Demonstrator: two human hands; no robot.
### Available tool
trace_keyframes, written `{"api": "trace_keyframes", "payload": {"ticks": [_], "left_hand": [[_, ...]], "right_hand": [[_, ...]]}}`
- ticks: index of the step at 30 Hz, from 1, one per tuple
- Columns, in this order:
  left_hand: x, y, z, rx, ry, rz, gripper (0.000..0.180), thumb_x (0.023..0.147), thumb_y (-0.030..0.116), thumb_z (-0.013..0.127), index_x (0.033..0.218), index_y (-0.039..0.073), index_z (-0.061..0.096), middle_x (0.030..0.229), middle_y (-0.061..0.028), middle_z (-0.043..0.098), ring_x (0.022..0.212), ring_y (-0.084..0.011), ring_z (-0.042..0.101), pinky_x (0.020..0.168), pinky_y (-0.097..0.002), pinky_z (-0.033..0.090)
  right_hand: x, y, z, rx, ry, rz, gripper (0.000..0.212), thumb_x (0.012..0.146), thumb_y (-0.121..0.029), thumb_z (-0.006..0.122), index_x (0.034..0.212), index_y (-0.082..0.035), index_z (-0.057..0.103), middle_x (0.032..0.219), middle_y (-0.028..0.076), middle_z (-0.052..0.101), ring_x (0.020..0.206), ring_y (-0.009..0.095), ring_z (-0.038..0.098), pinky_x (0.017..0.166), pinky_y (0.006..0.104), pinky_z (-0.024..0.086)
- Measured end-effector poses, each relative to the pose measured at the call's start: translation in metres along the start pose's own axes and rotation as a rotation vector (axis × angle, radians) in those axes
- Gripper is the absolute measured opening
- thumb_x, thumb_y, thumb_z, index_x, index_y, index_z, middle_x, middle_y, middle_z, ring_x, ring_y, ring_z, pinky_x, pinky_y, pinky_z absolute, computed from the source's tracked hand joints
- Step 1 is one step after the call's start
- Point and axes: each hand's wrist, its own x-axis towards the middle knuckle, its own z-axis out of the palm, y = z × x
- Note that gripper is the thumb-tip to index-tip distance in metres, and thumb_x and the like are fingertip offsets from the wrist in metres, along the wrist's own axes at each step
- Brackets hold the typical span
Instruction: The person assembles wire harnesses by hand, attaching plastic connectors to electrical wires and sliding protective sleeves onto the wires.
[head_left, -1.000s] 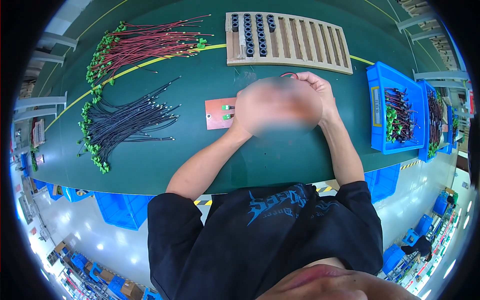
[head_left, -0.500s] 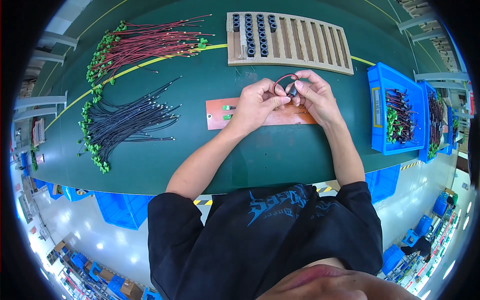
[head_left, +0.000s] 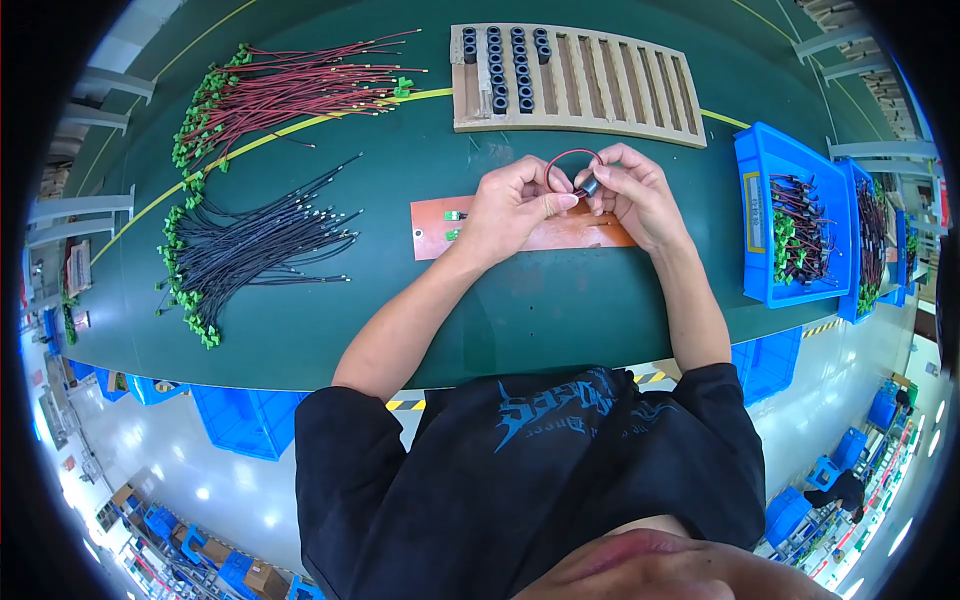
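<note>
Above an orange-brown board, both hands work close together on one small piece. Closed in a pinch, my left hand holds a red wire that arches over toward the other hand. My right hand grips a short black ring between thumb and fingers. The wire appears to pass through the ring, though fingertips partly hide where it goes. Two green connectors lie on the board beside my left hand, the nearer one partly covered by it.
Beyond the board sits a slotted tan tray with rows of black rings. Red wires and black wires with green connectors lie in bundles at the left. A blue bin of wired parts stands at the right.
The red wire's arch has opened wider over my fingers. The black ring has turned slightly in my right hand's grip, while both hands stay almost in place.
</note>
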Motion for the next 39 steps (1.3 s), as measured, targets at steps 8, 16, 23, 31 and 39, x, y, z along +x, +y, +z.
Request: {"api": "trace_keyframes", "payload": {"ticks": [8, 16, 23, 31, 39], "left_hand": [[0.002, 0.006, 0.001, 0.201, -0.073, -0.132, 0.011, 0.091, 0.001, 0.071, 0.093, 0.001, 0.06, 0.094, -0.0052, 0.068, 0.085, -0.01, 0.065, 0.08, -0.026, 0.056], [-0.001, 0.001, 0.003, -0.003, 0.026, -0.084, 0.015, 0.087, -0.002, 0.075, 0.087, 0.0, 0.06, 0.091, -0.0065, 0.07, 0.084, -0.0089, 0.066, 0.077, -0.0253, 0.056], [-0.004, -0.006, 0.009, 0.001, 0.112, 0.016, 0.013, 0.084, -0.003, 0.077, 0.088, -0.001, 0.065, 0.088, -0.0042, 0.067, 0.083, -0.0085, 0.064, 0.076, -0.0241, 0.055], [-0.009, -0.011, 0.01, 0.202, 0.111, 0.048, 0.014, 0.085, -0.005, 0.075, 0.093, -0.002, 0.064, 0.095, -0.0057, 0.066, 0.087, -0.0096, 0.064, 0.078, -0.0232, 0.055], [-0.006, 0.006, 0.017, 0.222, 0.082, -0.038, 0.028, 0.086, 0.005, 0.078, 0.107, 0.002, 0.06, 0.092, -0.003, 0.069, 0.083, -0.006, 0.062, 0.072, -0.0206, 0.051]], "right_hand": [[-0.006, -0.009, 0.003, -0.145, -0.047, 0.029, 0.015, 0.099, -0.013, 0.064, 0.11, -0.002, 0.062, 0.098, 0.011, 0.072, 0.076, 0.013, 0.068, 0.071, 0.026, 0.057], [-0.01, -0.01, 0.009, -0.299, -0.094, -0.074, 0.021, 0.099, -0.01, 0.062, 0.116, 0.002, 0.06, 0.11, 0.014, 0.07, 0.089, 0.014, 0.068, 0.085, 0.0287, 0.057], [-0.009, 0.002, 0.008, -0.042, -0.021, -0.054, 0.018, 0.099, -0.012, 0.063, 0.112, 0.002, 0.062, 0.107, 0.014, 0.071, 0.086, 0.014, 0.069, 0.081, 0.0277, 0.058], [-0.012, 0.004, 0.003, -0.125, 0.059, -0.01, 0.015, 0.099, -0.01, 0.063, 0.108, 0.001, 0.065, 0.099, 0.013, 0.073, 0.081, 0.013, 0.069, 0.076, 0.026, 0.058], [-0.018, 0.001, 0.022, -0.519, 0.115, -0.22, 0.012, 0.102, -0.007, 0.058, 0.101, 0.003, 0.063, 0.109, 0.014, 0.072, 0.08, 0.009, 0.064, 0.074, 0.0246, 0.056]]}}
